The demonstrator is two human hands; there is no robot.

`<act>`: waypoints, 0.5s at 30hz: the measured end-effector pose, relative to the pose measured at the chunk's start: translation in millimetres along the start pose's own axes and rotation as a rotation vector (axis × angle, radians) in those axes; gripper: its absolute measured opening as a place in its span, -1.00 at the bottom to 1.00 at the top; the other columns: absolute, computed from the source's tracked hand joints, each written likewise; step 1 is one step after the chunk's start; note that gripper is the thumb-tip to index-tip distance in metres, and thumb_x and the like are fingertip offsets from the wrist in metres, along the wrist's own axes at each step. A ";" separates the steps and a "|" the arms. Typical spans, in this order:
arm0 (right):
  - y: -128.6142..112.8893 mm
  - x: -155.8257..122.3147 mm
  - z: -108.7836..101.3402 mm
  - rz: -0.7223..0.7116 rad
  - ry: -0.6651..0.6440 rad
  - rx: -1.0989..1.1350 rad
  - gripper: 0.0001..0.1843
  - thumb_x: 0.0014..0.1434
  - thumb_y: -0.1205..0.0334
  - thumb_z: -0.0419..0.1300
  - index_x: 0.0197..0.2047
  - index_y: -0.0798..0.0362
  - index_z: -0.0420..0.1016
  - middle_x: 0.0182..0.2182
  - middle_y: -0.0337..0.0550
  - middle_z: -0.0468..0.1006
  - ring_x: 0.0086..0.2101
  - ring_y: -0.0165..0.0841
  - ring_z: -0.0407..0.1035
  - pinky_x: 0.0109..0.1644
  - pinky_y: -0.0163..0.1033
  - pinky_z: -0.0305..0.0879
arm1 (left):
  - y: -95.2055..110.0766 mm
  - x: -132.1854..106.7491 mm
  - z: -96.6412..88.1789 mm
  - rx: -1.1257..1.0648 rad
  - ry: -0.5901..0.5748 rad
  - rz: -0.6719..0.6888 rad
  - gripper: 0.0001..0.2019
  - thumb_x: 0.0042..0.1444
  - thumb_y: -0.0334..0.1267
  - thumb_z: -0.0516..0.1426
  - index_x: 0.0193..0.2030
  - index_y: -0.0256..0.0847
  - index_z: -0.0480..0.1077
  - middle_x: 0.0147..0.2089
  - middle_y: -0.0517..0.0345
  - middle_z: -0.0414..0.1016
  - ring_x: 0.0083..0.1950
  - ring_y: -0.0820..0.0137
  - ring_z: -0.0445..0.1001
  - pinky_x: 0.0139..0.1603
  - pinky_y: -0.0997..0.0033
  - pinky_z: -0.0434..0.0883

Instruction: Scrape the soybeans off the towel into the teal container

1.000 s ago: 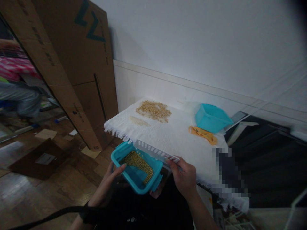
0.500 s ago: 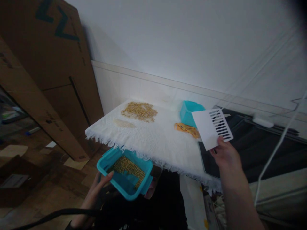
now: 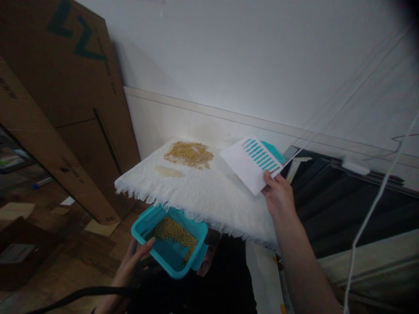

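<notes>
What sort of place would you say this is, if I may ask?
Probably a makeshift indoor workspace, judging by the wood-look floor, the large cardboard box and the fringed white cloth spread with loose beans.

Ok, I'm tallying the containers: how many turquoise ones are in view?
2. One turquoise container is in the left hand; a second container shows partly behind the slotted white sheet in the right hand. More could be hidden there.

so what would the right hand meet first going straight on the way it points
Past the white slotted card in the right hand, probably the teal bin behind it; depth is unclear.
</notes>
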State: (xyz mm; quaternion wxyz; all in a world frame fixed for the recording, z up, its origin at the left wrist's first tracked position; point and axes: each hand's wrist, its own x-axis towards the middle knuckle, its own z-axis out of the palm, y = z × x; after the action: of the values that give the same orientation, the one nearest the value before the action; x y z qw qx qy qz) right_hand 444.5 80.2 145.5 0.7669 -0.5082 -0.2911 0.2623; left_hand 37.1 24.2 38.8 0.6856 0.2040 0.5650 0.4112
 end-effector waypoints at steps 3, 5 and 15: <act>16.1 -5.5 50.6 0.033 -0.159 -0.140 -0.48 -0.18 -0.11 0.53 -0.23 0.07 0.66 -0.38 -0.21 0.65 -0.37 -0.31 0.49 -0.30 -0.22 0.44 | 1.6 -0.8 0.5 0.012 0.018 -0.007 -0.06 -0.08 -0.08 0.50 0.42 0.15 0.20 0.09 -0.11 0.62 -0.10 -0.02 0.74 -0.07 -0.09 0.66; 28.8 -4.0 78.8 0.024 -0.221 -0.243 -0.48 -0.17 -0.16 0.49 -0.29 0.11 0.66 -0.48 -0.24 0.60 -0.43 -0.31 0.45 -0.36 -0.24 0.38 | 3.1 -1.8 0.5 0.003 0.009 -0.005 -0.07 -0.10 -0.05 0.50 0.40 0.15 0.21 0.16 -0.15 0.57 -0.03 -0.07 0.72 -0.05 -0.10 0.65; 83.5 35.8 120.1 0.117 -0.197 -0.472 -0.64 -0.09 0.02 0.42 -0.29 0.13 0.70 -0.54 -0.23 0.60 -0.43 -0.29 0.49 -0.40 -0.29 0.37 | -1.7 4.3 -8.8 -0.051 -0.025 -0.034 0.13 -0.14 0.01 0.51 0.52 0.22 0.02 0.20 -0.13 0.58 0.01 -0.09 0.71 0.01 -0.12 0.62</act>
State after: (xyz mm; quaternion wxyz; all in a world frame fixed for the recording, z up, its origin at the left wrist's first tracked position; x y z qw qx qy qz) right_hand 374.7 209.4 111.8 0.5787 -0.6609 -0.3876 0.2795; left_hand 29.5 25.0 32.5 0.7045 0.1820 0.5493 0.4110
